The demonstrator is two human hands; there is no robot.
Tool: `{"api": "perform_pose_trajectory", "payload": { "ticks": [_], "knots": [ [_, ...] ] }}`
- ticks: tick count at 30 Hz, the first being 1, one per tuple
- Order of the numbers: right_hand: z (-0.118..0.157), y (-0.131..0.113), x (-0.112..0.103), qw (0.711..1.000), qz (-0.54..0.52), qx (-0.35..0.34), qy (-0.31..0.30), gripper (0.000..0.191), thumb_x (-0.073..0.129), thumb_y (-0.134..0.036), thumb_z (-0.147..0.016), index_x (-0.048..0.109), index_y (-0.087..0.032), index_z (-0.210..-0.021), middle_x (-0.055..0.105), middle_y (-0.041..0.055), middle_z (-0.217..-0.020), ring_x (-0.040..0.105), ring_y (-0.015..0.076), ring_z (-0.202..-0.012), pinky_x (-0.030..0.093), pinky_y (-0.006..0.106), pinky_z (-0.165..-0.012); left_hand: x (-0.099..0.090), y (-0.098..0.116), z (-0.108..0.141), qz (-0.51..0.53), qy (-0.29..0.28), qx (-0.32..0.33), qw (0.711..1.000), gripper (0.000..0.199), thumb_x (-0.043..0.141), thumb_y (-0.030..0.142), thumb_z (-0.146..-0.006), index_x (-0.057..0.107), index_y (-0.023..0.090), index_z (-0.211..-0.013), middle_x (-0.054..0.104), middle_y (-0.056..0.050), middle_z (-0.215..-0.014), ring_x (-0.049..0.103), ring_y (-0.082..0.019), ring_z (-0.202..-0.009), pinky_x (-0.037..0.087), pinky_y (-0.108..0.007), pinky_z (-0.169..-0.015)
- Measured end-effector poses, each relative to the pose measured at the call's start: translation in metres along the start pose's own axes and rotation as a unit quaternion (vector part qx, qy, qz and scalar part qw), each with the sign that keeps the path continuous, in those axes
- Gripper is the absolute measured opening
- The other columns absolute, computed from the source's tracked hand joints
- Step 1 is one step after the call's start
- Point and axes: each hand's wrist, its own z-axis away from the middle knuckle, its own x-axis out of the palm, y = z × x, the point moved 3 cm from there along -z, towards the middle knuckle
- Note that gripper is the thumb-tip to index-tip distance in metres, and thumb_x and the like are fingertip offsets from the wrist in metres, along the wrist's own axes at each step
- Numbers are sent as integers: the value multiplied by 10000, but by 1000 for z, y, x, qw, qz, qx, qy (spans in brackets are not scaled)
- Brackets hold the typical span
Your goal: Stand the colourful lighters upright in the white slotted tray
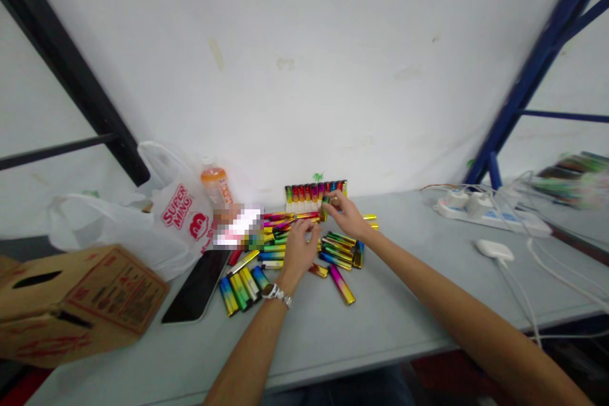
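Shiny cigarette lighters in mixed metallic colours lie in a loose pile [273,256] on the grey table. Behind them, a row of upright lighters [314,191] stands in a white holder [303,207] against the wall. My right hand [346,214] pinches a green-gold lighter [325,209] upright, just in front of the row's right half. Over the middle of the pile is my left hand [301,244], a metal watch on its wrist; its fingers are curled, and what they grip, if anything, is hidden. A pink-gold lighter [342,285] lies apart, nearer the front edge.
To the left are a cardboard box [80,304], a dark tablet-like slab [197,285], a white plastic bag [166,222] and an orange drink bottle [215,183]. A power strip [495,216], cables and a white adapter [495,250] occupy the right side.
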Motion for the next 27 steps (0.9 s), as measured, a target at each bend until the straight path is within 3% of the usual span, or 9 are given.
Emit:
{"api": "perform_pose_trajectory", "payload": {
  "ticks": [2,4,7,10,14,20,27],
  "knots": [
    [4,-10,11,983,-169,40,54,337,545,-524,-887,468,-263,-1085,570,-31,-793,548,143,-649,437,272,-611,-3,0,-1,-3,22,-1,1000,239,485,276,-951,648,195,-797,666,-54,-878,598,-208,-906,465,-350,-859],
    [9,-18,23,948,-296,98,68,421,602,-562,-827,433,-298,-1108,572,-50,-805,529,122,-569,408,244,-513,-5,-1,-1,0,31,-3,1000,258,475,281,-959,643,198,-782,666,-53,-861,596,-209,-896,462,-352,-858],
    [20,-24,35,905,-382,181,57,434,653,-573,-771,477,-293,-1053,545,-77,-709,405,81,-437,263,200,-394,-4,-2,-1,5,28,-6,1000,265,475,274,-959,644,197,-769,665,-49,-837,596,-205,-871,458,-348,-850],
    [31,-20,37,899,-372,222,57,426,617,-642,-776,542,-224,-808,394,-87,-537,225,54,-378,120,210,-378,-3,-2,-1,5,22,-12,1000,241,490,267,-948,638,190,-773,668,-48,-836,603,-199,-857,460,-338,-833],
    [40,-10,34,919,-304,231,97,540,554,-639,-817,407,-217,-513,248,-74,-431,212,69,-376,134,243,-399,-1,1,0,0,8,-12,1000,240,490,260,-942,636,189,-765,663,-38,-810,609,-190,-839,461,-328,-818],
    [39,-11,35,958,-186,173,132,437,467,-433,-866,427,-226,-484,365,-36,-428,328,108,-422,232,266,-434,1,2,0,-1,-13,-13,1000,232,501,250,-926,615,187,-735,651,-27,-770,601,-178,-785,454,-300,-756],
    [43,-15,36,951,-229,170,120,519,508,-622,-843,433,-218,-525,320,-63,-430,324,100,-433,272,264,-467,5,0,1,-20,-41,-15,999,231,492,241,-925,632,176,-753,654,-37,-786,599,-186,-805,444,-301,-761]
  ]
}}
